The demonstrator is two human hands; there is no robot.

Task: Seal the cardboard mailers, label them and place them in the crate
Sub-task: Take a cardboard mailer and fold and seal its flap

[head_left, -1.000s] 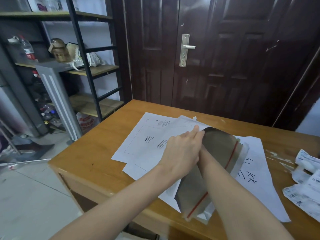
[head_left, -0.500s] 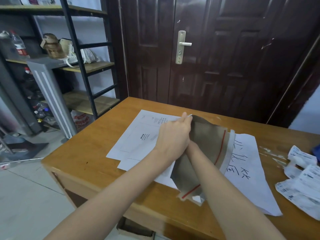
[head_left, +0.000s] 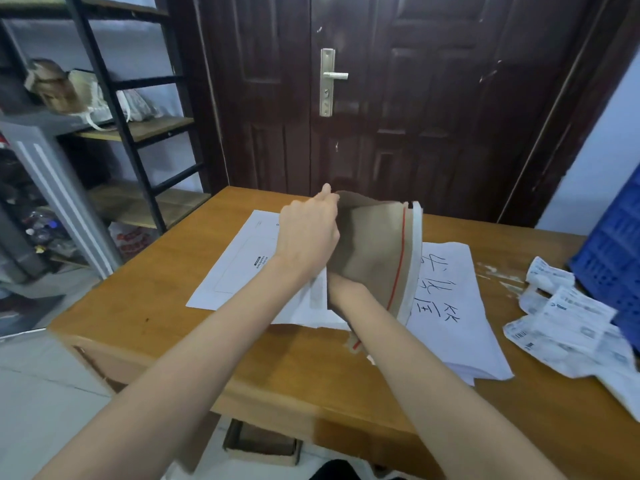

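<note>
A brown cardboard mailer (head_left: 375, 244) with a red tear line and a white adhesive strip along its open edge is held curved and upright above the wooden table (head_left: 194, 317). My left hand (head_left: 308, 233) grips its top left edge with the fingers pinched on it. My right hand is hidden inside or behind the mailer; only the wrist (head_left: 346, 292) shows. A pile of white shipping labels (head_left: 568, 323) lies at the right. A blue plastic crate (head_left: 613, 251) stands at the far right edge.
White sheets (head_left: 242, 268) lie flat under my hands, one with black handwriting (head_left: 446, 292). A dark door (head_left: 363, 98) stands behind the table and a metal shelf rack (head_left: 114, 109) at the left. A small cardboard box (head_left: 263, 445) sits on the floor under the table edge.
The mailer has been lifted and turned more upright, toward the far side of the table. Both hands rose with it. The view shifted right, bringing the blue crate into sight.
</note>
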